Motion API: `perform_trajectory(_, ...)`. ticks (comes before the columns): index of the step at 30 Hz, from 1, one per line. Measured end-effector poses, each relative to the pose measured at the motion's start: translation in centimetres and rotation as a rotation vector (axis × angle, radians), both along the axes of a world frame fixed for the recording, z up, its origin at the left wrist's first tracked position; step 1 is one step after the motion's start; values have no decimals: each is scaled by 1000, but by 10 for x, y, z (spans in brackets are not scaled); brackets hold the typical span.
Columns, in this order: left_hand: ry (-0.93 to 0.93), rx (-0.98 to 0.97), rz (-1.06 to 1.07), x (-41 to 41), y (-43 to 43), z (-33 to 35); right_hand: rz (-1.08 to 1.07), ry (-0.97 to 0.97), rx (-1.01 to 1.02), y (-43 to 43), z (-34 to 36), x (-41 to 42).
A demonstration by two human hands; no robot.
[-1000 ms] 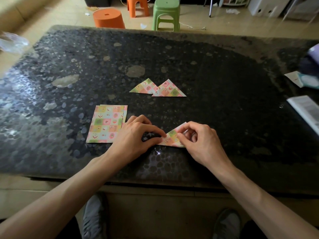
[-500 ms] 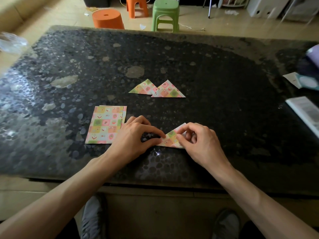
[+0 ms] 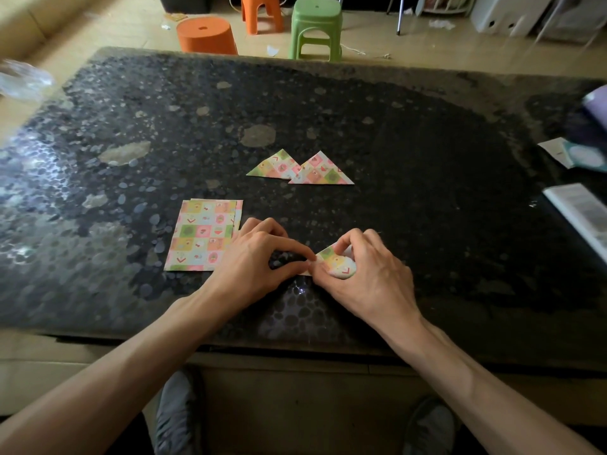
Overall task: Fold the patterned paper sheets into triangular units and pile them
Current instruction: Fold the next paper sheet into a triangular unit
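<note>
From the head view: the left hand (image 3: 259, 257) pinches thumb against forefinger on the near-left corner of the half-folded sheet (image 3: 335, 262), fingers curled, and that looks like an anchor so the paper cannot slide on the glossy bench (image 3: 427, 192). Right beside it, almost touching, the right hand (image 3: 368, 274) curls over the same sheet. Its thumb and fingers grip a flap that bulges up rounded, not yet flattened. My read: a fold is being brought over and the crease is not yet pressed. Much of the sheet is hidden under the right fingers, so I cannot tell how far the edges line up.

Just to the outside of the left hand lies the stack of flat sheets (image 3: 203, 234), squared up and within easy reach for the next pick. Beyond both hands, well clear of the work, sit two finished triangles (image 3: 320, 172), one overlapping the other's corner. That is a loose start to the pile, kept far enough away that the folding does not disturb it.
</note>
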State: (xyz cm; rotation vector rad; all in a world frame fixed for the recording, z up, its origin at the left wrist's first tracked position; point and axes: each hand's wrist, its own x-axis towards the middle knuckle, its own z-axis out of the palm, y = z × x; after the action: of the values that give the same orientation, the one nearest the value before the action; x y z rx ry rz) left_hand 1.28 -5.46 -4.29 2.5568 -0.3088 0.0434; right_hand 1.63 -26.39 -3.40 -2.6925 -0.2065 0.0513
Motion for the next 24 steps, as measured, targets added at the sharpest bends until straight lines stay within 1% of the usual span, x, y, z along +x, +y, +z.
perform_trajectory(8,11,30,12,-1,1,2,5,-6,-22,3,0,-3)
perform_trajectory(15,174,72,-97,4,11,16,5,-14,-43,5,-1,-3)
perform_trajectory(19,218,64,-104,6,11,20,12,-79,-83,8,-3,-7)
perform_trajectory(24,261,65,-117,8,14,22,3,-80,-107,11,-2,-7)
